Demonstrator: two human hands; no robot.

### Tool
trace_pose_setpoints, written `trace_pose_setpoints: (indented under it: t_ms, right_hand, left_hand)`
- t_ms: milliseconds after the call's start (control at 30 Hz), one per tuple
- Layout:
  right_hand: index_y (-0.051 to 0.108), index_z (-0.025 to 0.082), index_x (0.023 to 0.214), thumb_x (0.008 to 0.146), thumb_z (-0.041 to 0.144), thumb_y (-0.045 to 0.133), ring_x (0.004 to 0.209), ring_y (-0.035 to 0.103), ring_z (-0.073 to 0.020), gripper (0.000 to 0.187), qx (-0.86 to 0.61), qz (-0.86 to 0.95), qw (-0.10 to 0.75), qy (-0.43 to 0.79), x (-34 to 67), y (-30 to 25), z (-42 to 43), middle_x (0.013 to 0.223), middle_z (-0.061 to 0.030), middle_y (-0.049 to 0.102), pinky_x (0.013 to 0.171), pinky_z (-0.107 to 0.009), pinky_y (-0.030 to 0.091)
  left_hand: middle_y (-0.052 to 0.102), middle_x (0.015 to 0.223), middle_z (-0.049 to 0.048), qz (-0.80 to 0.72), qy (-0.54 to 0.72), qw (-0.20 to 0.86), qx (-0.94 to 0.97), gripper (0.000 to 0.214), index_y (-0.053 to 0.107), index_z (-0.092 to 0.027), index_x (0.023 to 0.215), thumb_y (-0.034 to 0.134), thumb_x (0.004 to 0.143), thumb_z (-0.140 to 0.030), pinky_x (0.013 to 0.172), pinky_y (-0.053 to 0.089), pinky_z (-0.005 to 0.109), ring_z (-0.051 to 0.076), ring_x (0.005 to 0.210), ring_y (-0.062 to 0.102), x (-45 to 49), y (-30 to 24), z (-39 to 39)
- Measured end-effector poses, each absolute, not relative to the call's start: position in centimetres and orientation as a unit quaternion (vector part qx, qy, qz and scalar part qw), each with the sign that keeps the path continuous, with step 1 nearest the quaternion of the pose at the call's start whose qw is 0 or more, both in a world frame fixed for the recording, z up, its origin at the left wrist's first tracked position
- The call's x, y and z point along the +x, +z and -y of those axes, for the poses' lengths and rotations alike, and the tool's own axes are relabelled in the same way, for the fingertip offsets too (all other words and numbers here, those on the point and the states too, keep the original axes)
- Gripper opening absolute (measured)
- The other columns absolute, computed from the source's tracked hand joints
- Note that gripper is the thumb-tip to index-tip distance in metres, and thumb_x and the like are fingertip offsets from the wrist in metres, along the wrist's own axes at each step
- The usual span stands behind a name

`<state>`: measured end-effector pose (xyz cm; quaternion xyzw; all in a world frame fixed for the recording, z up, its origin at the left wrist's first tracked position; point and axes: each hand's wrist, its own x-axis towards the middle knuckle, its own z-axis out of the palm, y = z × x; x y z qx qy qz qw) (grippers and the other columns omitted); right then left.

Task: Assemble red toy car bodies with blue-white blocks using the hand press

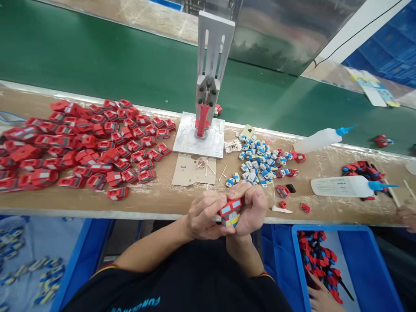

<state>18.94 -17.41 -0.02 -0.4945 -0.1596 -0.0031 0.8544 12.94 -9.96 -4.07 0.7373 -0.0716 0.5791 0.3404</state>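
Observation:
Between my two hands, just over the bench's front edge, is a small red toy vehicle part [231, 211] with pale blue windows and a grey and yellow lower face. My left hand [207, 215] grips its left side, fingertips at the top and thumb below. On the other side my right hand [251, 209] is closed around it, pressing from the top and right. Beyond my hands lies a pile of small white, blue and yellow parts [256, 158]. A large heap of red toy shells [81, 145] covers the bench on the left.
A lever press [202, 125] on a metal plate [182, 141] stands mid-bench, before a green belt [97, 56]. Cardboard [183, 173] with cotton swabs lies nearer. Two glue bottles [320, 141] [341, 186] and a knife [281, 209] are right. Another person's hand [320, 294] reaches into a blue bin [367, 260].

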Motion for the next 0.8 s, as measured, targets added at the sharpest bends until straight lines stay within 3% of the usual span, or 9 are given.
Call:
trace_pose_setpoints:
  t_ms: [400,633,800]
  right_hand:
    - [0.035,0.025,0.064,0.101,0.049,0.059,0.051,0.049,-0.0147,0.050,-0.471,0.136,0.866,0.100,19.9,-1.0,12.7,0.052,0.0045,0.050,0.056,-0.031,0.043]
    - [0.031,0.025,0.066,0.096,0.050,0.061,0.052,0.045,-0.0137,0.049,-0.457,0.060,0.875,0.149,19.8,-1.9,10.6,0.053,0.0058,0.042,0.052,-0.027,0.043]
    - [0.030,0.026,0.067,0.094,0.055,0.061,0.051,0.040,-0.0136,0.051,-0.485,0.035,0.855,0.179,20.4,-1.9,10.1,0.052,0.0071,0.038,0.052,-0.027,0.043]
  left_hand:
    - [0.075,0.089,0.0043,-0.010,0.598,0.273,0.754,0.046,0.068,-0.016,0.132,0.067,0.105,-0.053,0.067,0.065,0.032,0.020,0.078,0.074,13.2,-5.0,6.8]
    - [0.075,0.089,0.0041,-0.093,0.572,0.348,0.737,0.044,0.070,-0.021,0.123,0.072,0.100,-0.058,0.059,0.066,0.033,0.020,0.074,0.075,13.2,-4.8,6.2]
    - [0.077,0.085,0.0019,-0.069,0.574,0.314,0.753,0.042,0.069,-0.019,0.114,0.079,0.097,-0.056,0.062,0.065,0.031,0.017,0.071,0.074,13.5,-4.4,5.4]
